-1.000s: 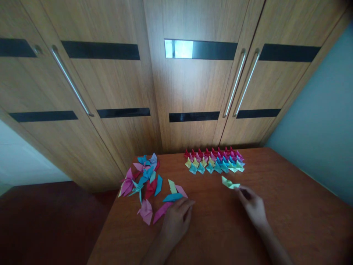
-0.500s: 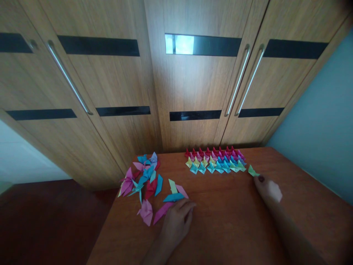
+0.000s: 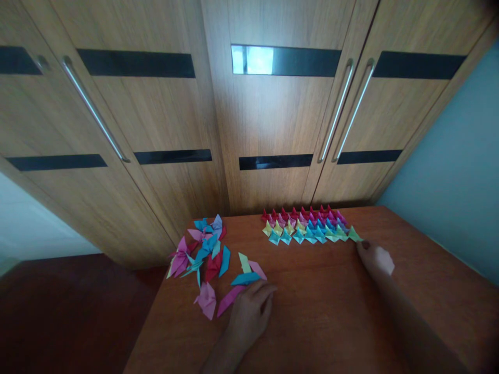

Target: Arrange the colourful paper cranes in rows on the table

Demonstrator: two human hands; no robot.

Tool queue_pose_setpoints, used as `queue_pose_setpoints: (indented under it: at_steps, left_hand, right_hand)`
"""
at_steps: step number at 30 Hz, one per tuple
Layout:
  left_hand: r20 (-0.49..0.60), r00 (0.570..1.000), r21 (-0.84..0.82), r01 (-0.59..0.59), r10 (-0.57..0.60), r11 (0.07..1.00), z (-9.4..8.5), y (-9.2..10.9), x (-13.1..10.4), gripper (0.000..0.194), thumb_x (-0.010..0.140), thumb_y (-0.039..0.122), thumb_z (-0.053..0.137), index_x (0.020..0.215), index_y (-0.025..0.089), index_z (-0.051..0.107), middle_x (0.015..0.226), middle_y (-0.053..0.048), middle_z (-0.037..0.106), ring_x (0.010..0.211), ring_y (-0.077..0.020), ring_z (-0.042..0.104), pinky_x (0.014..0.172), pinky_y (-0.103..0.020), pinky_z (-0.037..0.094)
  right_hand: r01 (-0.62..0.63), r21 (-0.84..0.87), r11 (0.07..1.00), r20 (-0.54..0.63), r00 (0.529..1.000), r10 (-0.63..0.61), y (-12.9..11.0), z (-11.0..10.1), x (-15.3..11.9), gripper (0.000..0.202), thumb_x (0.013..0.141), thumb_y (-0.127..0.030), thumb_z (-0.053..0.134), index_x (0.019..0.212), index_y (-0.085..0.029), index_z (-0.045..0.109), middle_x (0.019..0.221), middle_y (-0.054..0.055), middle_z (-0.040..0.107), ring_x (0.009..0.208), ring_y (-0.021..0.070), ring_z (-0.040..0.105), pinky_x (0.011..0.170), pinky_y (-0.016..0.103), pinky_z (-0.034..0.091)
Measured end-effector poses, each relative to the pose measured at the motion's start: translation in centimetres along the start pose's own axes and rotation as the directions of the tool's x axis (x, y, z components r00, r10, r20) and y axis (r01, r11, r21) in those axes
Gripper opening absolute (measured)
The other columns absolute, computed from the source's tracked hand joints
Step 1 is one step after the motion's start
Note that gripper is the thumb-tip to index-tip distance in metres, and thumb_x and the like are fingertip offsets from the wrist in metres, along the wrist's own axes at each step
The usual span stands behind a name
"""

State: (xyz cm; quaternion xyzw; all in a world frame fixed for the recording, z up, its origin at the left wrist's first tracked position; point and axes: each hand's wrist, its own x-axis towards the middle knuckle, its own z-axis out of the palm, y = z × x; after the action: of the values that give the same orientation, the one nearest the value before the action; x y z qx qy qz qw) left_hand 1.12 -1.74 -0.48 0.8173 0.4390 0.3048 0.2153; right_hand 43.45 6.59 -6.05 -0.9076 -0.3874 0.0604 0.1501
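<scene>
My right hand (image 3: 376,258) pinches the tip of a light green folded paper piece (image 3: 354,235) at the right end of the front row. That piece stands against the neighbouring pale green paper piece (image 3: 342,235). My left hand (image 3: 251,306) rests on the table with loosely bent fingers, thumb and index apart and nothing visible between them. Beside its fingers lie a blue folded paper strip (image 3: 245,279), a magenta strip (image 3: 231,300), a pale green strip (image 3: 244,263) and a pink one (image 3: 257,269), partly covered by the hand or one another.
Rows of small folded paper pieces (image 3: 298,236) in red, pink, yellow and blue stand at the table's back. At left lies a pile of paper cranes (image 3: 208,246), with a pink crane (image 3: 206,299) nearer me. Behind the brown table (image 3: 312,322) rises a wooden wardrobe (image 3: 273,114).
My right hand has moved slightly left and away from me, bringing the green piece up against the end of the row. The left hand has stayed in place.
</scene>
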Motion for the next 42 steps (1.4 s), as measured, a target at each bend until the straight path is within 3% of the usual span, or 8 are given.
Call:
queue_pose_setpoints:
  at_steps: [15, 21, 25, 30, 34, 37, 42]
  left_hand:
    - [0.010, 1.000, 0.026, -0.005, 0.004, 1.000, -0.3, 0.1, 0.1, 0.032, 0.083, 0.008, 0.045, 0.101, 0.024, 0.065, 0.099, -0.004, 0.067, 0.085, -0.0174, 0.063, 0.078, -0.030, 0.052]
    - [0.006, 1.000, 0.011, -0.004, 0.004, 1.000, -0.3, 0.3, 0.2, 0.032, 0.083, 0.008, 0.045, 0.101, 0.024, 0.065, 0.099, -0.004, 0.067, 0.086, -0.0171, 0.063, 0.079, -0.029, 0.052]
    - [0.013, 1.000, 0.010, 0.014, -0.014, 1.000, -0.2, 0.3, 0.1, 0.031, 0.083, 0.008, 0.045, 0.102, 0.024, 0.064, 0.100, -0.003, 0.066, 0.087, -0.0170, 0.063, 0.080, -0.030, 0.052]
    - [0.007, 1.000, -0.009, -0.011, 0.011, 1.000, -0.3, 0.2, 0.0, 0.032, 0.083, 0.009, 0.045, 0.103, 0.024, 0.065, 0.100, -0.004, 0.067, 0.087, -0.0174, 0.063, 0.080, -0.031, 0.052]
    - [-0.014, 1.000, -0.019, -0.015, 0.015, 1.000, -0.3, 0.2, 0.1, 0.031, 0.083, 0.009, 0.045, 0.100, 0.023, 0.066, 0.097, -0.004, 0.068, 0.086, -0.0169, 0.064, 0.078, -0.029, 0.053]
    - [-0.022, 1.000, -0.007, -0.002, 0.002, 1.000, -0.3, 0.2, 0.1, 0.030, 0.082, 0.009, 0.046, 0.099, 0.024, 0.066, 0.096, -0.003, 0.068, 0.085, -0.0164, 0.064, 0.078, -0.029, 0.053]
    - [-0.053, 0.999, 0.055, 0.014, -0.011, 0.998, -0.5, 0.0, -0.1, 0.029, 0.082, 0.009, 0.046, 0.097, 0.023, 0.066, 0.096, -0.003, 0.068, 0.084, -0.0171, 0.064, 0.077, -0.030, 0.053]
  right_hand:
    - [-0.003, 0.034, 0.999, -0.009, 1.000, 0.003, 0.2, 0.1, 0.4, 0.050, 0.080, -0.056, 0.041, 0.109, -0.024, 0.066, 0.098, 0.015, 0.067, 0.091, 0.0364, 0.063, 0.066, 0.042, 0.049]
    - [-0.055, 0.092, 0.994, -0.082, 0.995, 0.062, 0.3, 0.0, -1.6, 0.050, 0.081, -0.055, 0.041, 0.107, -0.020, 0.066, 0.095, 0.016, 0.068, 0.088, 0.0367, 0.064, 0.064, 0.039, 0.048]
    - [-0.028, 0.135, 0.990, -0.076, 0.996, 0.039, 0.3, 0.1, -4.2, 0.045, 0.081, -0.053, 0.042, 0.103, -0.021, 0.065, 0.095, 0.013, 0.070, 0.086, 0.0340, 0.065, 0.062, 0.035, 0.046]
    - [0.110, 0.258, 0.960, -0.063, 0.993, -0.097, -0.5, 0.4, -8.0, 0.038, 0.080, -0.049, 0.043, 0.093, -0.021, 0.065, 0.087, 0.009, 0.071, 0.081, 0.0276, 0.066, 0.062, 0.030, 0.045]
    - [0.261, 0.364, 0.894, -0.057, 0.964, -0.258, -2.9, 1.0, -11.5, 0.033, 0.081, -0.049, 0.043, 0.088, -0.023, 0.063, 0.079, 0.005, 0.071, 0.072, 0.0232, 0.067, 0.059, 0.027, 0.044]
    - [0.405, 0.430, 0.807, -0.056, 0.904, -0.423, -5.8, 1.7, -14.6, 0.028, 0.082, -0.046, 0.044, 0.082, -0.025, 0.061, 0.072, 0.001, 0.069, 0.064, 0.0194, 0.065, 0.054, 0.024, 0.042]
    - [0.565, 0.396, 0.724, -0.018, 0.793, -0.610, -11.0, 2.5, -19.6, 0.015, 0.082, -0.031, 0.048, 0.075, -0.025, 0.059, 0.065, -0.003, 0.065, 0.059, 0.0144, 0.061, 0.053, 0.022, 0.037]
